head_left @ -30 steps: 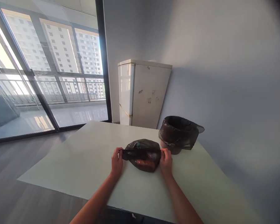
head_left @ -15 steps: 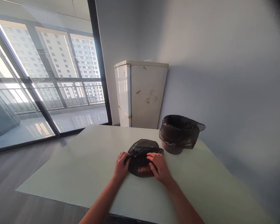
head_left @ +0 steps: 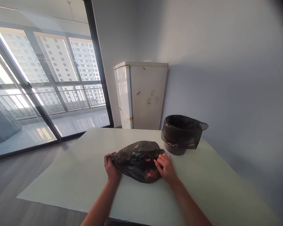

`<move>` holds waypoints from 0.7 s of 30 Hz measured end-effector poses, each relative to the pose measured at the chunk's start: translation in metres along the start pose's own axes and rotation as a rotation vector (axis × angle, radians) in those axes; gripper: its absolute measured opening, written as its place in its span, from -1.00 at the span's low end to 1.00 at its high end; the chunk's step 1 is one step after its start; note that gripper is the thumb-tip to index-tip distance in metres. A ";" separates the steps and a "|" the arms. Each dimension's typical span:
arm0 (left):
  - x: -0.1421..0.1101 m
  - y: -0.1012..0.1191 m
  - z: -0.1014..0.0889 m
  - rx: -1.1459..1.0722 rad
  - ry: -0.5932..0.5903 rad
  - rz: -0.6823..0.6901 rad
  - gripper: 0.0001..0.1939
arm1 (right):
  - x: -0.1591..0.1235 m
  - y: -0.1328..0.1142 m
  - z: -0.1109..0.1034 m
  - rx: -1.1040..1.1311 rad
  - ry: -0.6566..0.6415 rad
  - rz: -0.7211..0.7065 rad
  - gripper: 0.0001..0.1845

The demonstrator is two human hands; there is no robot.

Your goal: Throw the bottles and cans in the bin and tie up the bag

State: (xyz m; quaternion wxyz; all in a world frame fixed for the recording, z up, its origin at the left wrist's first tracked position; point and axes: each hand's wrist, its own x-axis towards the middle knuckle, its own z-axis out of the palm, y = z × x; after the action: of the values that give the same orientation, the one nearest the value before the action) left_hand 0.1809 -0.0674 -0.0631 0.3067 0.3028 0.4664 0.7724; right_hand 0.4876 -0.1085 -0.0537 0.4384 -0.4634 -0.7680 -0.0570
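Note:
A black plastic garbage bag (head_left: 136, 161) lies on the pale table (head_left: 85, 175) between my hands. Reddish and orange contents show dimly through its thin film, too unclear to name. My left hand (head_left: 110, 166) is closed on the bag's gathered left end and stretches it out sideways. My right hand (head_left: 164, 166) has its fingers curled on the bag's right edge, gripping the film there. Just behind my right hand stands a trash can (head_left: 175, 151), its rim covered by a black liner (head_left: 182, 133) folded over the outside.
A white refrigerator (head_left: 148, 94) with dark marks on its side stands beyond the table's far edge. On the right rises a plain wall (head_left: 214, 88). Sliding glass doors (head_left: 49, 78) with dark frames fill the left, with a balcony behind them.
My left hand has moved left, pulling one end of the bag out so that it lies longer and wider. My right hand has shifted slightly right along the bag's edge.

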 end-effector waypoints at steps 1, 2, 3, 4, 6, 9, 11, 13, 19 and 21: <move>0.004 -0.002 -0.002 -0.011 0.054 -0.026 -0.75 | 0.000 0.004 0.001 -0.024 0.050 0.018 -0.56; 0.009 -0.003 -0.004 -0.022 0.112 -0.049 -0.76 | 0.000 0.008 0.001 -0.047 0.109 0.036 -0.54; 0.014 -0.004 -0.007 -0.026 0.166 -0.063 -0.77 | 0.000 0.011 0.000 -0.067 0.174 0.058 -0.51; 0.018 -0.003 -0.010 -0.023 0.212 -0.059 -0.79 | 0.000 0.013 -0.002 -0.076 0.237 0.082 -0.49; 0.023 0.001 -0.017 -0.012 0.263 -0.041 -0.77 | 0.000 0.013 -0.009 -0.036 0.305 0.111 -0.54; 0.012 0.011 -0.025 0.187 0.220 0.251 -0.68 | 0.001 0.000 -0.019 0.108 0.185 0.045 -0.86; -0.006 0.016 -0.026 0.411 0.019 0.638 -0.73 | 0.003 -0.013 -0.021 0.179 -0.017 -0.057 -0.69; -0.027 0.018 -0.023 0.545 -0.338 0.960 -0.77 | 0.005 -0.027 -0.019 0.195 -0.211 -0.143 -0.56; -0.053 0.011 -0.003 0.869 -0.956 0.846 -0.73 | 0.005 -0.037 -0.008 0.130 -0.273 -0.178 -0.87; -0.049 0.007 -0.002 0.966 -0.811 0.686 -0.74 | 0.003 -0.030 -0.007 0.108 -0.214 -0.157 -0.84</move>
State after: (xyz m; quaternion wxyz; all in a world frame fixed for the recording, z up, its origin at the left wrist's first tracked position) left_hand 0.2092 -0.1079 -0.0663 0.0274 0.7975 0.4839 0.3594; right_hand 0.4680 -0.1271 -0.0378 0.3722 -0.3810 -0.8463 0.0000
